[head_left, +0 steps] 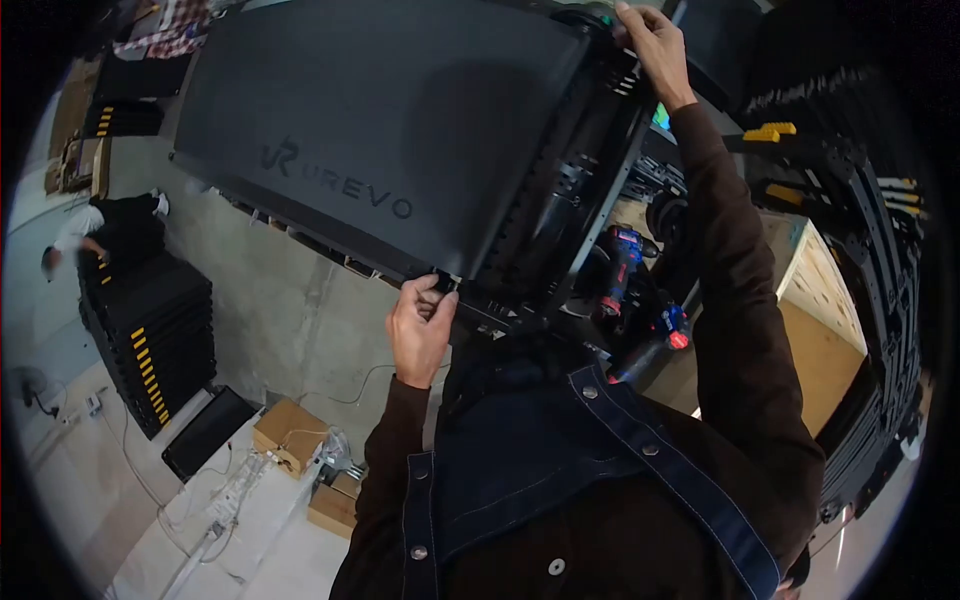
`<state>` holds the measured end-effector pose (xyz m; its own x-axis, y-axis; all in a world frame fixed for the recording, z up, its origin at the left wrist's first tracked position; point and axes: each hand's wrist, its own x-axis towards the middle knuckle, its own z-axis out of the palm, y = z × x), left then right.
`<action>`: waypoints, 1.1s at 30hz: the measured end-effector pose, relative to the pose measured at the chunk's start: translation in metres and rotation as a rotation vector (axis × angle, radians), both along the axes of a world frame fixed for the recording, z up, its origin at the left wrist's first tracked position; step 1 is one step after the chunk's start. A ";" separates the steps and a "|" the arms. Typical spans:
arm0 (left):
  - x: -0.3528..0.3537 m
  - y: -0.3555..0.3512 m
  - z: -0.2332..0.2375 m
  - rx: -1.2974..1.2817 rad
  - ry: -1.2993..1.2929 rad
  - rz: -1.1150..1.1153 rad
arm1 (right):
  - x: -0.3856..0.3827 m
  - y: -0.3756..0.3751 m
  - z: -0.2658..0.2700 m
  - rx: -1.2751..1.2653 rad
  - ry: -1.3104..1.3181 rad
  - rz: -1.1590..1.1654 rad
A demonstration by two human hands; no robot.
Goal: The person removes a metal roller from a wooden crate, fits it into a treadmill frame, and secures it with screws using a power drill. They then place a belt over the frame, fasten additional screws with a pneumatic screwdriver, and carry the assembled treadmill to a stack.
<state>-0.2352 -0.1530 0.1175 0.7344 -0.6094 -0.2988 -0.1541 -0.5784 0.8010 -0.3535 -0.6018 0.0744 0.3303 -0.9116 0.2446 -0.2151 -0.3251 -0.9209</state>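
A wide black belt (330, 110) marked UREVO lies across the upper middle of the view, on a dark frame. At the belt's near corner my left hand (420, 325) is closed, thumb and fingers pinched on a small dark part at the edge. My right hand (658, 52) reaches to the far end of the frame, its fingers closed at the corner; what they hold is hidden. Between the hands runs the open end section (565, 200) of the frame, with a dark roller inside.
Two power drills (622, 270) (665, 335) lie right of the frame, near a wooden crate (820, 330). Black panels are stacked at the far right and left (160, 330). Another person (80, 230) is at the left stack. Cardboard boxes (290, 435) stand lower left.
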 end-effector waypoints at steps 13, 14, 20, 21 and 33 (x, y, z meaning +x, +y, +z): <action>0.016 -0.022 0.014 0.304 -0.336 -0.487 | -0.117 0.325 -0.227 0.473 0.936 0.477; 0.014 -0.017 0.013 0.220 -0.315 -0.434 | -0.114 0.338 -0.247 0.557 0.992 0.319; 0.028 0.087 -0.018 0.049 -0.052 -0.077 | -0.111 0.385 -0.317 0.764 0.678 -0.196; 0.034 0.108 -0.033 0.064 0.073 -0.048 | -0.121 0.390 -0.360 0.811 0.651 -0.229; 0.158 0.083 -0.281 0.805 -0.372 -0.919 | -0.205 0.393 -0.336 0.621 0.417 -0.210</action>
